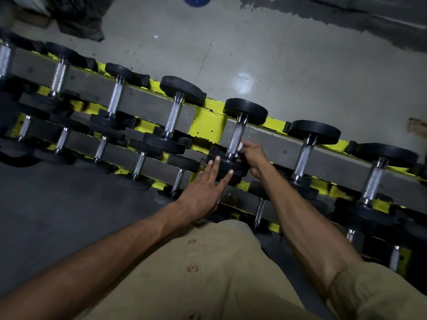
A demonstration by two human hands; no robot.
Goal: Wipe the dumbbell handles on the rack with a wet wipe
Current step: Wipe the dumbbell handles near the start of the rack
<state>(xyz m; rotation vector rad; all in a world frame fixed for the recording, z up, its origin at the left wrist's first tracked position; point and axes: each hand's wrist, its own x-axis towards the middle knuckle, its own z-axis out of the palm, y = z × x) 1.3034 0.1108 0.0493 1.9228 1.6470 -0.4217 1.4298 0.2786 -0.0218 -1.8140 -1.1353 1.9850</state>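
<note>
Knurled chrome dumbbell handle (236, 135) in work: top tier of the yellow-and-grey steel rack (205, 125), just right of the rack's wide yellow cross-brace. White wet wipe (239, 147) sits against the handle's near end, only a small bit of it showing. Right hand (253, 158): fingers curled round wipe and bar, clamped on the wipe. Left hand (203, 192): flat, fingers straight and spread, fingertips resting on that dumbbell's near black round weight head (231, 168). Looks like it's bracing the dumbbell against rolling.

Step, my read: mid-wipe on this handle, at the near end of the stroke. Can't tell how much of the knurl is covered.

Next move calls for:
- Run the wipe along the full knurl to the far head.
- Twist it round the bar so the underside gets covered.
- Brace the head with the left hand throughout.
- Then shift to the neighbouring chrome handle (302, 158), toward the rack's right end.

Lower tiers hold more dumbbells, handles partly hidden under the top row.

Rest: pale tiled floor (254, 54) beyond the rack's far edge, beige buttoned shirt (219, 273) on the near side.
</note>
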